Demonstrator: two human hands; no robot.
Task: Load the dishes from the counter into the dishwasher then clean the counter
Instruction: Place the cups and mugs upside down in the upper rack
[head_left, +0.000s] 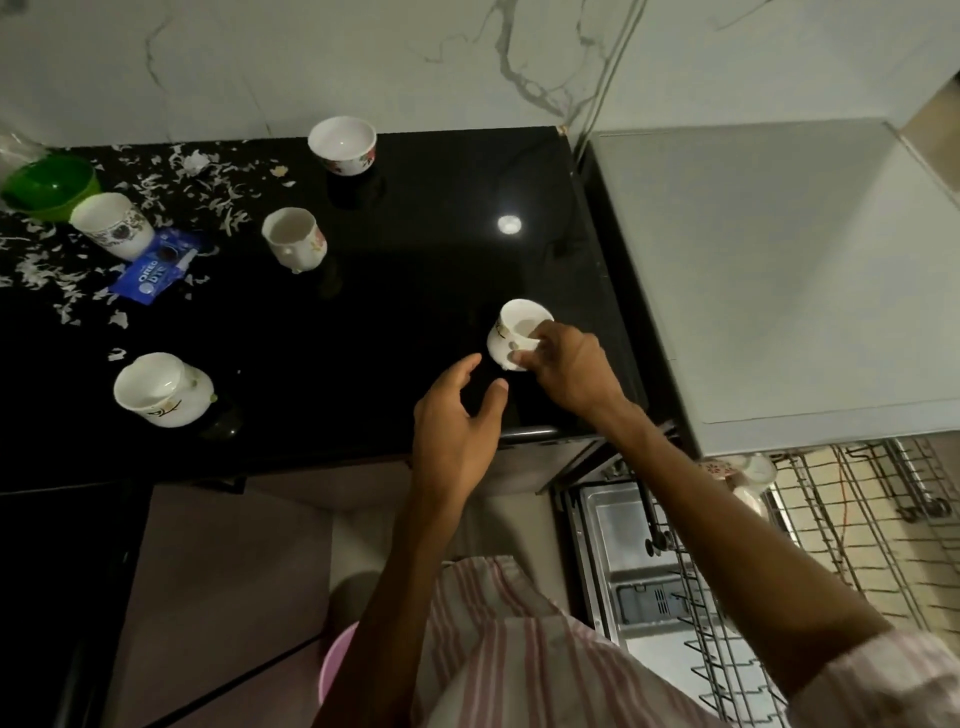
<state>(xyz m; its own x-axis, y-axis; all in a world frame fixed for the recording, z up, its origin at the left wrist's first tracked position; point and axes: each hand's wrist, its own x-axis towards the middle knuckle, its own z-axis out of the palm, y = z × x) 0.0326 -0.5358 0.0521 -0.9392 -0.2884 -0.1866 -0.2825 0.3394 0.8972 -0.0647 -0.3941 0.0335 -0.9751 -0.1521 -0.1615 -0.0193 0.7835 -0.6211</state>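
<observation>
My right grip (563, 371) pinching small white floral ceramic cup (517, 335) at rim, near right edge of glossy black surface (415, 260). Left grip (457, 415) spread, empty. Cup light, brittle, likely slick; body hold safer.

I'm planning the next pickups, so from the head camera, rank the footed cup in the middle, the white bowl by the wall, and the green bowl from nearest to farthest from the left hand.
From the left hand:
1. Footed cup, mid-counter, up and left of the hand.
2. White bowl, at the back near the wall.
3. Green bowl, far left back corner among the scraps.
</observation>
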